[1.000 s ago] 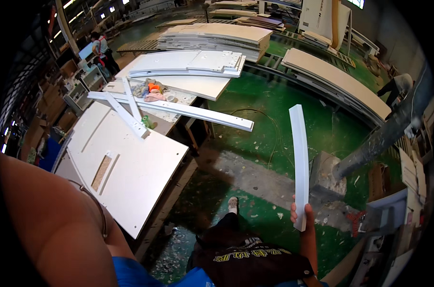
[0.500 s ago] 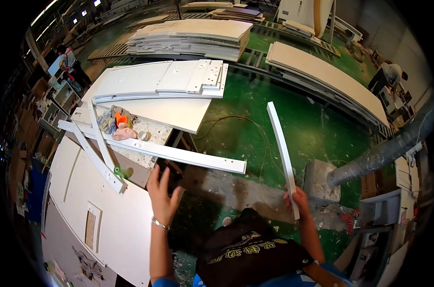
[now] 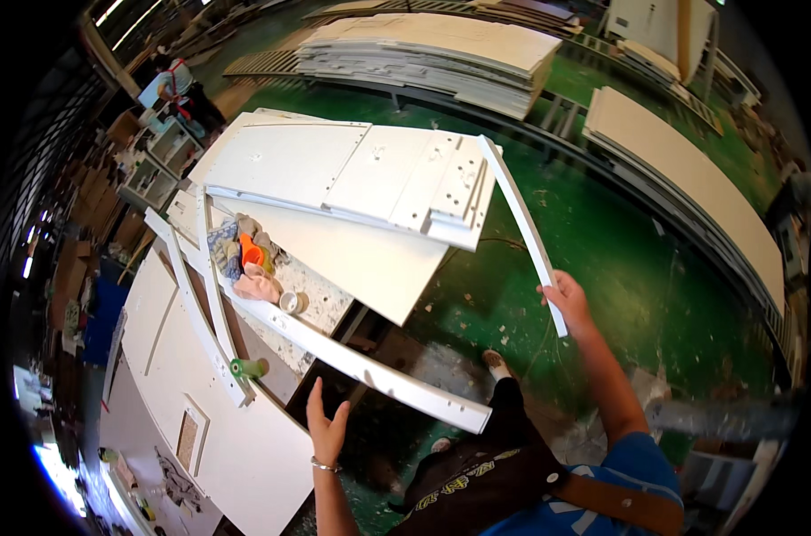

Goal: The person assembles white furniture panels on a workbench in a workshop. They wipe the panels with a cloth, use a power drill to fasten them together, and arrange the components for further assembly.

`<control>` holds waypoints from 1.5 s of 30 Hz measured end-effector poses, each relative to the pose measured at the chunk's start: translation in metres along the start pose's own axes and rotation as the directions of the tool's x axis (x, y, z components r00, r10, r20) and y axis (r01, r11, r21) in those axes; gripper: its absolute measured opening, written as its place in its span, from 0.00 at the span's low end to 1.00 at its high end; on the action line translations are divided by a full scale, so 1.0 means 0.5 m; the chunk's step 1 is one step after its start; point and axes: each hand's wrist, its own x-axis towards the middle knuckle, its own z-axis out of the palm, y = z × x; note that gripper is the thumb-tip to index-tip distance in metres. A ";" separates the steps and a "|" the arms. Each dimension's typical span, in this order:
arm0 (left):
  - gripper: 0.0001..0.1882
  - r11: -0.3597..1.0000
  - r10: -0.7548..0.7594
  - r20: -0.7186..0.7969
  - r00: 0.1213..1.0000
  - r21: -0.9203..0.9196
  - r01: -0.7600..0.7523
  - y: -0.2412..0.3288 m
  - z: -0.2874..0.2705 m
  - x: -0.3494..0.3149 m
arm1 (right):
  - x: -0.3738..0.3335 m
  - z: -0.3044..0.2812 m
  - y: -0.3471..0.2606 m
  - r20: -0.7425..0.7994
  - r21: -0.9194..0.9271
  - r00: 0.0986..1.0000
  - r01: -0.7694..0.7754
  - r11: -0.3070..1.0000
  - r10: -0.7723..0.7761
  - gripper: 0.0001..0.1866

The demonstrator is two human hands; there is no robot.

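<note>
Up in the right hand, gripped near its lower end: a long, thin white strip, flat and smooth-edged, tilted away over the stacked white panels, likely for clearance. Open, holding nothing, fingers spread: left hand, just below a long white rail across the table.

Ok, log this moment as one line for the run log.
right hand: grips long white board strip | left hand: open, empty, near long white rail | white panel stack on bench
</note>
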 end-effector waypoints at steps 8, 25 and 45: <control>0.37 0.763 -0.357 -0.010 0.934 -0.580 0.285 0.095 0.366 0.360 | 0.558 -0.105 -0.055 0.140 -0.594 0.948 0.310 0.742 -0.284 0.30; 0.40 0.583 -0.623 -0.250 0.742 -0.780 0.227 0.210 0.584 0.668 | 1.016 -0.011 -0.076 0.585 -0.685 0.808 0.538 0.491 -0.070 0.35; 0.32 0.504 -0.705 -0.239 0.667 -0.831 0.235 0.245 0.593 0.666 | 1.092 0.005 -0.049 0.741 -0.454 0.671 0.467 0.759 0.030 0.23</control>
